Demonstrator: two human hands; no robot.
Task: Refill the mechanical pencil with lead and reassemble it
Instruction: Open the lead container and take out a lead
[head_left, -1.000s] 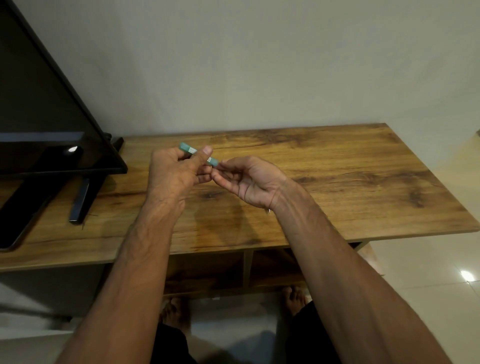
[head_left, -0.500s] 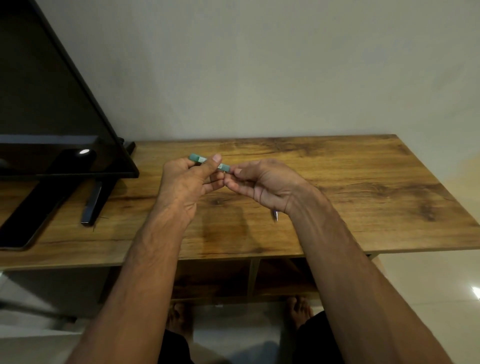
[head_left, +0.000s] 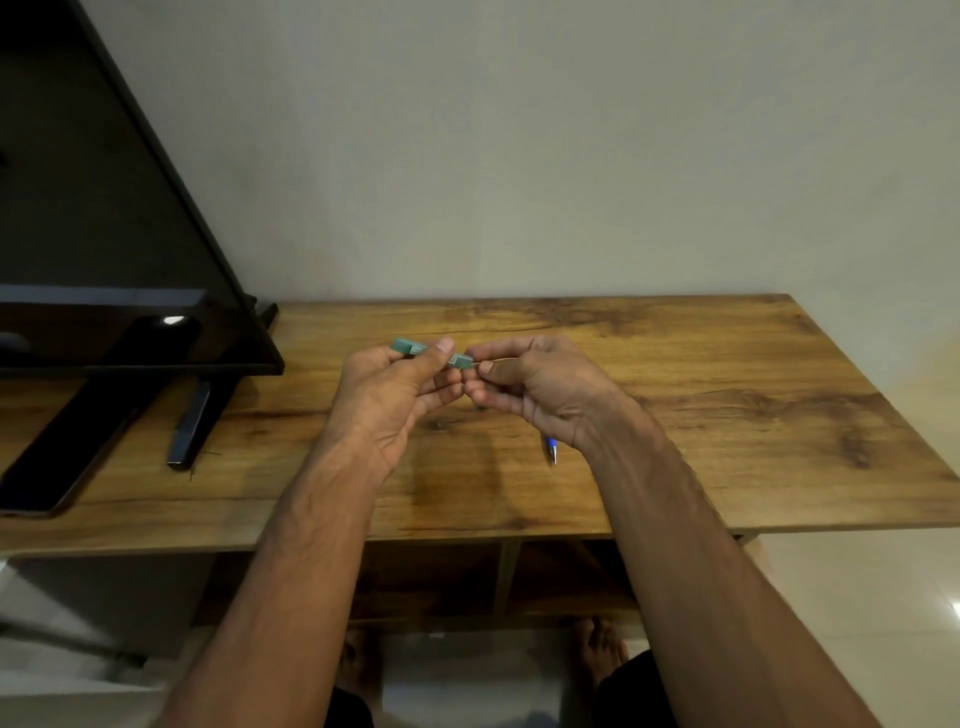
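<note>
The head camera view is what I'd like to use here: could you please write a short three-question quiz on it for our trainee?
1. True or false: the left hand holds the green lead case.
2. Where does the blue pencil show?
A. under the right hand, tip toward the camera
B. lying beside the TV stand
C. in the left hand
3. Fill in: the right hand's fingertips pinch something thin at the case's ____ end.

Key: 1 true; 2 A; 3 right.
</note>
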